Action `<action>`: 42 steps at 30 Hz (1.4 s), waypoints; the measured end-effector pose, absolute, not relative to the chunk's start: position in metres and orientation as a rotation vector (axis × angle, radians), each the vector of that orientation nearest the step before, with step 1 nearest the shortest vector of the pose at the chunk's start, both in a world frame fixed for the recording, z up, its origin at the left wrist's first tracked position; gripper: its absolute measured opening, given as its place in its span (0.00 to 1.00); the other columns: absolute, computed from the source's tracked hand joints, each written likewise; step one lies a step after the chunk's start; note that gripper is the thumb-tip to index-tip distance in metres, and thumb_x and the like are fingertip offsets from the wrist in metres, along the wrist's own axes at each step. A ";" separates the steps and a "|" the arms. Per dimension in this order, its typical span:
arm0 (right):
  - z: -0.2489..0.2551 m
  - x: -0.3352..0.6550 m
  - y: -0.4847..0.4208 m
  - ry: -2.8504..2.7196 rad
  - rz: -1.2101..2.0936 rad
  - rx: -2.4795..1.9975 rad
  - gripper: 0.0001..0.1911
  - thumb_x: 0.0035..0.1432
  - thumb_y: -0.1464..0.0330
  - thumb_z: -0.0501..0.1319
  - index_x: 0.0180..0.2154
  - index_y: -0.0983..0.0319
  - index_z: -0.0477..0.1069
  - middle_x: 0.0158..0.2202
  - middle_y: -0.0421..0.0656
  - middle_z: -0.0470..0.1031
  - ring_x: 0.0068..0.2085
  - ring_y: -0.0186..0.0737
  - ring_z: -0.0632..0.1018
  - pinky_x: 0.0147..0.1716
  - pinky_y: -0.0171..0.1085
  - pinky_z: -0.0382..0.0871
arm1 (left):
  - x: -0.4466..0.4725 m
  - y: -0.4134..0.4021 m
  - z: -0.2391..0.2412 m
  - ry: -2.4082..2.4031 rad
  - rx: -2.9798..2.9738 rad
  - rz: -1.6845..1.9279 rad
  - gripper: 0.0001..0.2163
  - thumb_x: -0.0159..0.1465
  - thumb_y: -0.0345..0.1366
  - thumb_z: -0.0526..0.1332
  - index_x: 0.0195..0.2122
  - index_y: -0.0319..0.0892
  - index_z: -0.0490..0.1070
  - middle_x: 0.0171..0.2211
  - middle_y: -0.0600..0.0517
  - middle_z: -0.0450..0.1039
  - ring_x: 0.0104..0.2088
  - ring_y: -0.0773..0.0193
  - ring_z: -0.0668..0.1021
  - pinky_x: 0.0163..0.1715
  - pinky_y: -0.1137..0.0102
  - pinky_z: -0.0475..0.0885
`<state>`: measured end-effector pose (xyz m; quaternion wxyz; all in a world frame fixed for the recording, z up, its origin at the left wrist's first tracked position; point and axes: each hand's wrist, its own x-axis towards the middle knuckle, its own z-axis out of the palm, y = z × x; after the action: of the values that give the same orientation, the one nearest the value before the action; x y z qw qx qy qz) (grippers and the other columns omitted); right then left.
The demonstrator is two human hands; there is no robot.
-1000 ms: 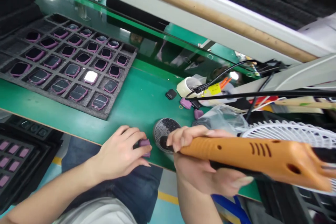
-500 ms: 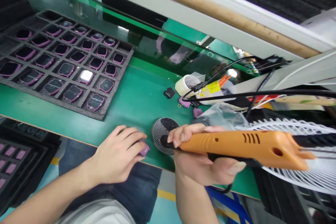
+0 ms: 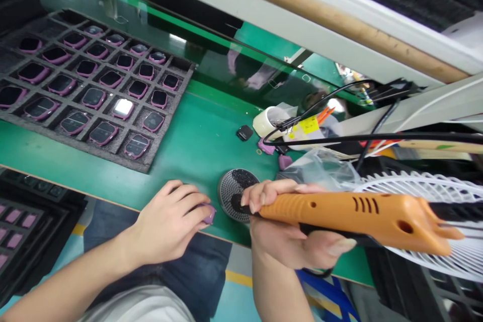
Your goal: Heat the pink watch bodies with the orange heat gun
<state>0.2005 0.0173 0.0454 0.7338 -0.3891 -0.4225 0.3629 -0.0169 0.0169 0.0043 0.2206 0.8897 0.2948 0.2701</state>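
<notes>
My left hand (image 3: pixel 169 224) is curled over a small purple watch case (image 3: pixel 209 215) at the near edge of the green bench (image 3: pixel 196 141); most of the case is hidden under the fingers. My right hand (image 3: pixel 290 231) grips an orange electric screwdriver (image 3: pixel 354 214) that lies nearly level, its black tip over a round perforated screw dish (image 3: pixel 236 194) just right of the case.
A dark foam tray (image 3: pixel 90 90) of several purple watch units lies at the back left, and another tray (image 3: pixel 22 221) sits below the bench edge. A tape roll (image 3: pixel 266 122), loose purple parts (image 3: pixel 285 161), cables, a plastic bag (image 3: pixel 324 171) and a white fan guard (image 3: pixel 426 186) crowd the right.
My left hand has closed further over the purple case, hiding more of it. The screwdriver's rear end has swung slightly; its tip stays at the dish.
</notes>
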 end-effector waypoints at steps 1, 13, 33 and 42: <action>0.046 0.200 0.017 -0.931 0.796 -0.859 0.26 0.65 0.38 0.64 0.49 0.51 0.75 0.31 0.36 0.76 0.24 0.38 0.72 0.24 0.40 0.71 | -0.017 0.017 0.004 0.817 2.462 0.754 0.08 0.79 0.34 0.63 0.57 0.45 0.78 0.57 0.48 0.84 0.57 0.53 0.81 0.59 0.53 0.69; 0.049 0.200 0.015 -0.923 0.794 -0.864 0.26 0.65 0.39 0.65 0.50 0.51 0.77 0.32 0.36 0.77 0.24 0.39 0.73 0.24 0.42 0.72 | -0.016 0.018 0.002 0.827 2.470 0.765 0.07 0.79 0.35 0.64 0.55 0.44 0.79 0.55 0.48 0.84 0.56 0.54 0.81 0.59 0.54 0.69; 0.073 0.197 0.005 -0.942 0.756 -0.891 0.29 0.69 0.35 0.56 0.50 0.50 0.78 0.32 0.39 0.75 0.27 0.41 0.72 0.25 0.43 0.72 | -0.016 0.018 -0.002 0.804 2.579 0.812 0.10 0.78 0.41 0.68 0.57 0.49 0.81 0.54 0.49 0.83 0.55 0.51 0.80 0.56 0.52 0.70; 0.068 0.178 0.003 -0.983 0.891 -0.845 0.29 0.69 0.35 0.57 0.52 0.49 0.76 0.33 0.35 0.75 0.27 0.39 0.74 0.27 0.43 0.74 | -0.014 0.019 -0.002 0.816 2.572 0.828 0.07 0.79 0.38 0.66 0.54 0.50 0.82 0.52 0.49 0.83 0.54 0.53 0.80 0.54 0.53 0.68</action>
<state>0.1784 0.0033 0.0680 0.7063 -0.3804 -0.4422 0.4011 -0.0139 0.0186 -0.0020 0.1587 0.8997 0.2854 0.2897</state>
